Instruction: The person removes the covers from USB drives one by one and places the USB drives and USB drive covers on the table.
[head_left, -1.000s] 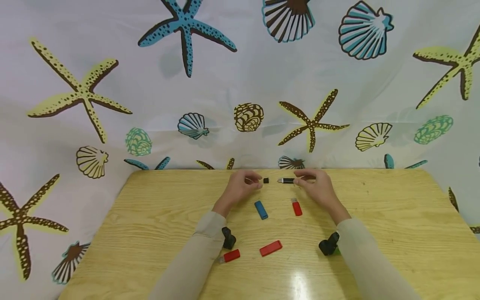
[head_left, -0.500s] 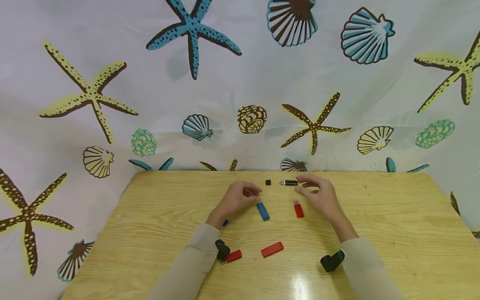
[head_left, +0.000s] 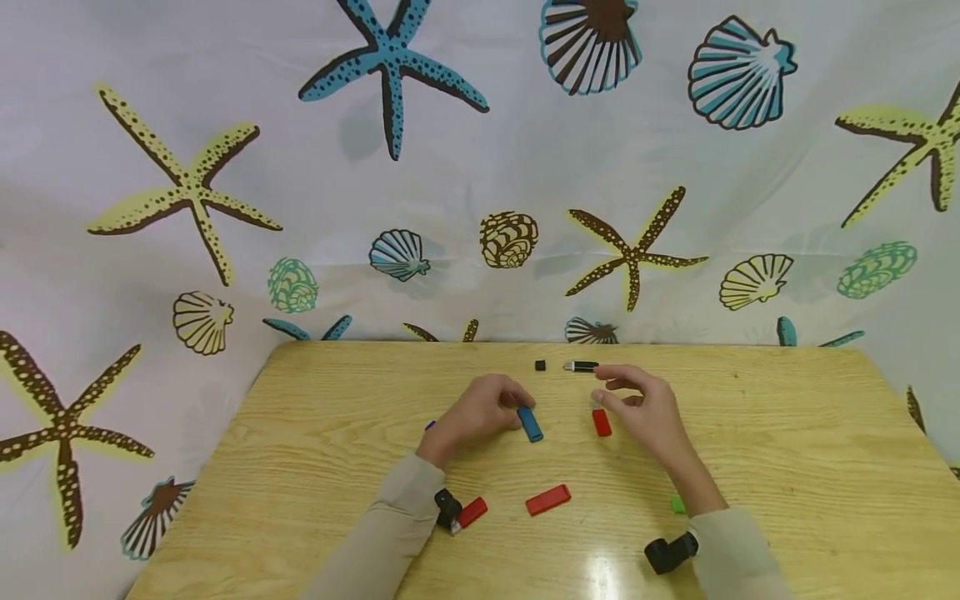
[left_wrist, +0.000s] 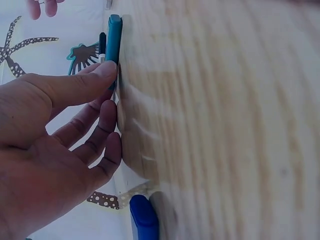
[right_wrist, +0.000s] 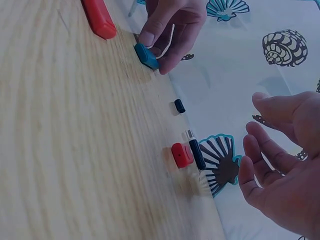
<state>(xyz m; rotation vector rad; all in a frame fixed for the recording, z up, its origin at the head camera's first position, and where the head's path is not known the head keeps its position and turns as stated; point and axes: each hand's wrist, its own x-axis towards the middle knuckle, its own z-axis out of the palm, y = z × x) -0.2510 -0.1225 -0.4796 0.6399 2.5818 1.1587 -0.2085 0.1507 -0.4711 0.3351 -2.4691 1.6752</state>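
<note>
My left hand [head_left: 483,410] pinches the far end of a blue USB stick [head_left: 531,426] that lies on the table. In the left wrist view, its thumb lies along the blue stick's side while the other fingers curl near the wood. My right hand [head_left: 647,410] holds nothing, its fingers loosely bent and spread above the table. Just left of and below its thumb lies a red USB stick [head_left: 602,423] with its metal plug pointing away. A black USB stick [head_left: 584,367] lies beyond, near the right fingertips, its small black cap [head_left: 540,365] apart on the left.
Nearer the front lie a red oblong piece [head_left: 548,499] and another red USB stick [head_left: 473,512], partly behind the left wrist camera [head_left: 447,505]. A green piece [head_left: 678,505] shows beside the right forearm. A dark blue piece [left_wrist: 145,220] lies behind the left hand. A patterned cloth hangs behind the table.
My left hand has moved from beside the black cap toward me and taken hold of the blue USB stick. My right hand has let go of the black USB stick and drawn back slightly.
</note>
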